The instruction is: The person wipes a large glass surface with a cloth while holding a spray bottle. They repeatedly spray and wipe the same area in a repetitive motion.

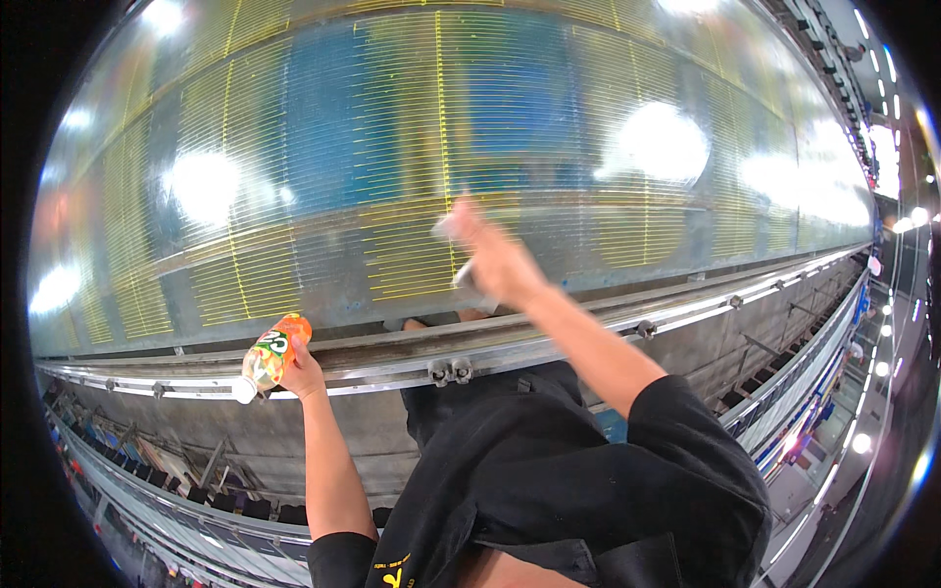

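**Bottle at the rail, right hand blurred over the belt**

Left hand [304, 377] is gripping an orange plastic bottle [270, 355] by its base end, fingers clenched round it. Bottle is lying tilted, white cap pointing down-left, sitting right at the metal rail [549, 338] on the near edge of the conveyor belt [470, 147]. It's touching or just over the rail; can't tell which.

Right hand [490, 257] is reaching up over the belt, motion-blurred. Something pale and small [449, 227] is showing at the fingertips, another pale bit at the palm edge. Could be a grasp on a scrap or wrapper, but I can't tell whether the fingers are closing on it or loose.

Around: belt surface is running wide across the top, grey with yellow and blue patches, heavy glare spots washing out detail. Bolted rollers [449, 370] are sitting on the rail between the two arms. Black shirt [549, 480] is filling the lower middle, covering whatever is below the rail there. Framework and lights are curving away lower left and far right, too distorted to read.
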Available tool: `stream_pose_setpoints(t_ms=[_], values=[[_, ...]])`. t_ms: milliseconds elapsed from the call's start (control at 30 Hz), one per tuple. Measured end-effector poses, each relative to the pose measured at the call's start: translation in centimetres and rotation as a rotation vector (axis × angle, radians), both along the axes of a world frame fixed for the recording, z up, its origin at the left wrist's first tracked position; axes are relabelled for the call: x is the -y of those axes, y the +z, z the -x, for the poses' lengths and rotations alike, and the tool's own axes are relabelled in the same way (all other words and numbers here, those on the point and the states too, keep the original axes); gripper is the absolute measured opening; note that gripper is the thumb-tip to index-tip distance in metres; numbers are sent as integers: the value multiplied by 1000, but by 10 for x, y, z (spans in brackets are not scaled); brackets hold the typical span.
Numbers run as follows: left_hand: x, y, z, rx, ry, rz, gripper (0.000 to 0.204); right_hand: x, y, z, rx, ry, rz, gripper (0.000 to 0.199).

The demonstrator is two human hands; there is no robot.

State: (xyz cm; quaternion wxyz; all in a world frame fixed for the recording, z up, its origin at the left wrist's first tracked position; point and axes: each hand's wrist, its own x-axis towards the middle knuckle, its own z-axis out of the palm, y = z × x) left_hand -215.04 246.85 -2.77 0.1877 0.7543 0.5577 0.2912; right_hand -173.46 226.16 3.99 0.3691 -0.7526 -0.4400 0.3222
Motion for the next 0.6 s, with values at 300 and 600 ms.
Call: stream_pose_setpoints(t_ms=[300,600], values=[[-2,-6,-4,56,-10,278,64,17,-34,-191,490,-872,-5,44],[4,11,-15,42,19,75,55,-76,18,26,108,183,-66,59]])
